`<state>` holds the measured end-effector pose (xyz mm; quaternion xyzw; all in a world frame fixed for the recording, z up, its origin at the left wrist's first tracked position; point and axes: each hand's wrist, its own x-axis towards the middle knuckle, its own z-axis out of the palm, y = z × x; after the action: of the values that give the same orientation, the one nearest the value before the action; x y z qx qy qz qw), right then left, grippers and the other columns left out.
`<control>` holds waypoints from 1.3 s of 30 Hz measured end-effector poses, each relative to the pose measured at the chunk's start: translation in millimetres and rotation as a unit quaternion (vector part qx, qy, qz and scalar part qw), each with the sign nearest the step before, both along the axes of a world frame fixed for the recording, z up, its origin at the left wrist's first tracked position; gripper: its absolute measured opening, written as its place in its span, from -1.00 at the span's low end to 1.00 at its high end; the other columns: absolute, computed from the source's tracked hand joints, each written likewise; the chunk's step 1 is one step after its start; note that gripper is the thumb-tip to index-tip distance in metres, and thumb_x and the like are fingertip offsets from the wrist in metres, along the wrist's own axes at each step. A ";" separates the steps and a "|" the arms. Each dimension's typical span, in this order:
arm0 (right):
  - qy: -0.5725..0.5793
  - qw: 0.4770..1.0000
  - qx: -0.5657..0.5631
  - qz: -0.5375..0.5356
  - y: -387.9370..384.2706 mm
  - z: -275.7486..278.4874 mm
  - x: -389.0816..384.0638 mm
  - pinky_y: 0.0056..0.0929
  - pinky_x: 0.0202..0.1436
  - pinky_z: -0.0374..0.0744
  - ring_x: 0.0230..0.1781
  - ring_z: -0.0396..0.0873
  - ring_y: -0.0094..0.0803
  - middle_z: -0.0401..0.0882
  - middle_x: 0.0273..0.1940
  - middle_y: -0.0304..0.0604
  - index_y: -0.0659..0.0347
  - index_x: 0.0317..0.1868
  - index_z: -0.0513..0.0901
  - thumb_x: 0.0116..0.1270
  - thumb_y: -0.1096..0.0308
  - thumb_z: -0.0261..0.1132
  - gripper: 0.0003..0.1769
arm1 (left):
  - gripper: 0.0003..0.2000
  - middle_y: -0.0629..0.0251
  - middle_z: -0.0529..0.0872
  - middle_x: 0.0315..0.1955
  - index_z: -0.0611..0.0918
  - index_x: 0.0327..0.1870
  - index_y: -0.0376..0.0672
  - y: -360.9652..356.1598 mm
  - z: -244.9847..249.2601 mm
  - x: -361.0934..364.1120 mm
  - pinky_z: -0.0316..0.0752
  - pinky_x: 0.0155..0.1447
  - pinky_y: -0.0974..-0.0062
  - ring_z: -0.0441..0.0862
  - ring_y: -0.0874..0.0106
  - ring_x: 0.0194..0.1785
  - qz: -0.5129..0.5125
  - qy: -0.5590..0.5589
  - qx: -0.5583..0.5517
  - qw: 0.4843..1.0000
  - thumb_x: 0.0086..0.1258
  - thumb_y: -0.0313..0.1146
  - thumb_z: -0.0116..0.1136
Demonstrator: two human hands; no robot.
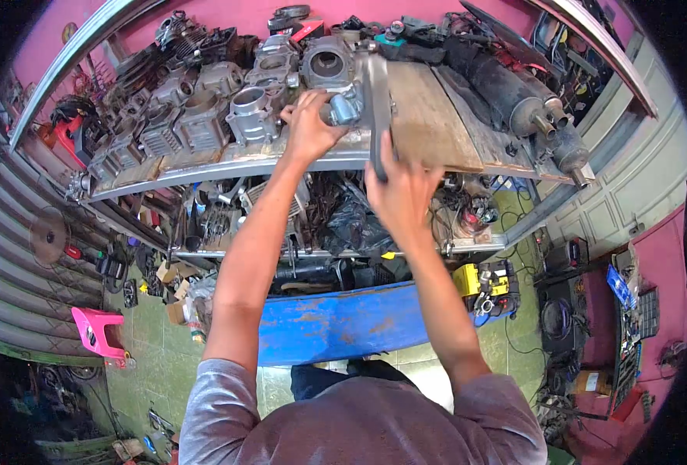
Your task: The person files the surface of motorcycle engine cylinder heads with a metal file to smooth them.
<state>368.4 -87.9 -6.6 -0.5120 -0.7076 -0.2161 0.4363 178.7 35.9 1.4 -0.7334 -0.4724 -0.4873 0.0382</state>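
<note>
My left hand (311,128) is over the front of the upper shelf, its fingers closed around a small blue-grey cylindrical metal part (345,110). Just left of that hand stands a finned engine cylinder block (252,112). My right hand (407,190) is at the shelf's front edge, its fingers bent around the lower end of a long, flat grey bar (379,105). The bar is smeared by motion and points away from me, so its exact kind cannot be made out. A brown wooden board (429,116) lies right of the bar, partly behind my fingers.
Several engine cylinders (160,128) crowd the shelf's left side. Dirty exhaust mufflers (526,108) lie on its right. A lower shelf holds parts and a black plastic bag (355,225). A blue bench (336,325) stands before me; a pink stool (99,333) is left.
</note>
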 end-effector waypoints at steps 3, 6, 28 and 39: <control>0.068 0.994 -0.065 0.059 -35.7 -11.5 19.9 -0.10 0.15 0.28 -0.19 0.63 -0.30 0.74 -0.44 -0.10 0.16 0.27 0.70 0.22 0.19 0.48 -0.41 | -0.29 0.26 0.68 0.16 0.69 0.12 -0.08 0.7 -1.4 1.4 0.14 0.35 0.10 0.53 0.26 0.35 0.017 0.007 0.009 1.000 -0.21 -0.23 0.68; 0.106 0.991 -0.075 0.041 -37.7 11.4 32.1 -0.17 0.17 0.29 -0.28 0.60 -0.29 0.71 -0.47 -0.13 0.15 0.27 0.73 0.21 0.17 0.48 -0.41 | -0.31 0.25 0.68 0.14 0.69 0.11 -0.07 -5.2 6.9 3.4 0.14 0.32 0.09 0.52 0.27 0.35 0.005 0.031 0.045 0.998 -0.20 -0.23 0.67; 0.036 0.997 -0.012 0.072 -8.9 -3.8 30.2 -0.07 0.15 0.26 -0.21 0.62 -0.28 0.77 -0.45 -0.20 0.05 0.35 0.66 0.23 0.19 0.48 -0.37 | -0.39 0.00 0.69 0.17 0.64 0.33 0.00 -5.1 35.8 32.8 0.29 0.35 -0.26 0.57 0.01 0.33 0.112 -0.013 -0.238 0.965 0.25 -0.02 0.46; -0.032 0.998 -0.038 0.045 6.8 39.8 -4.0 0.05 0.17 0.30 -0.13 0.66 -0.16 0.78 -0.42 -0.16 -0.05 0.38 0.63 0.28 0.16 0.41 -0.38 | -0.26 -0.08 0.67 0.20 0.61 0.30 -0.29 -12.6 6.6 9.3 0.49 0.38 0.17 0.59 0.01 0.33 -0.018 -0.039 -0.077 0.996 -0.01 -0.31 0.60</control>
<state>364.4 -81.1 33.1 -0.4888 -0.7513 -0.1852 0.4030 187.9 23.2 8.0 -0.7227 -0.4965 -0.4786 -0.0453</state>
